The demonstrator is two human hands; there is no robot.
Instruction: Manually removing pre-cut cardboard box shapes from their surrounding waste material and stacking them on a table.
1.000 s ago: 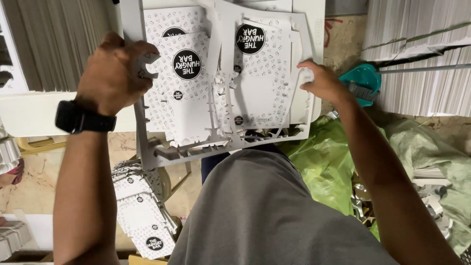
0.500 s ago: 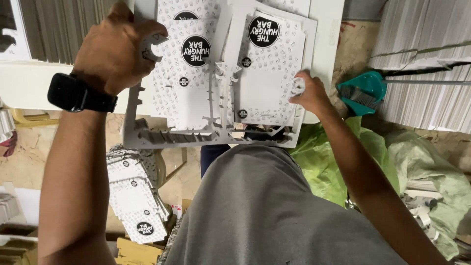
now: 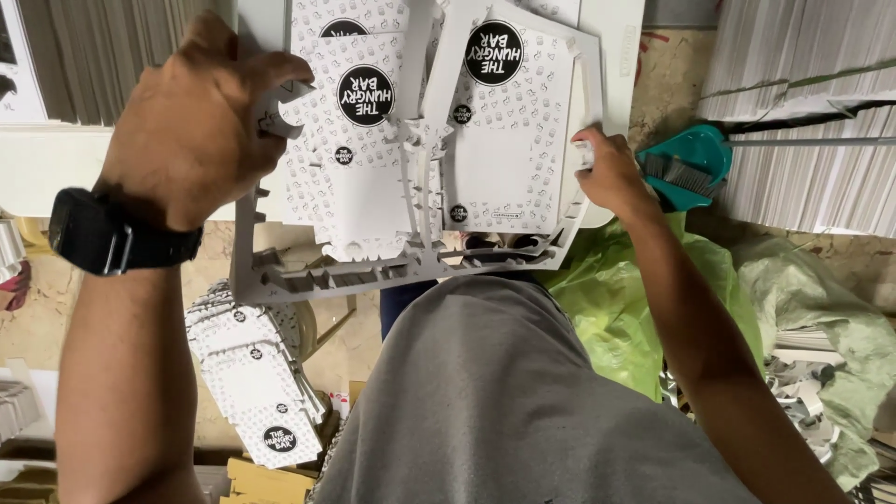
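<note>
Cluttered packing workspace, seen from above: stacked grey card sheets (image 3: 803, 112) far right, crumpled green plastic bag (image 3: 644, 308) near right, pale stone floor below. Left hand (image 3: 201, 126), black watch (image 3: 112, 233) on the wrist, closed around the left edge of a die-cut white card sheet (image 3: 420, 187) held up in front of the chest. Right hand (image 3: 611, 173) pinching its right edge. Two carton blanks, each with a round black label, sitting inside the waste frame, the left one seemingly half loosened. Probably the stripping step; next move likely calls for firm grip and pulling frame away from blanks. Stack of finished blanks (image 3: 252, 383) lying low at the left. Teal dustpan with brush (image 3: 686, 163) just beyond the right hand.
</note>
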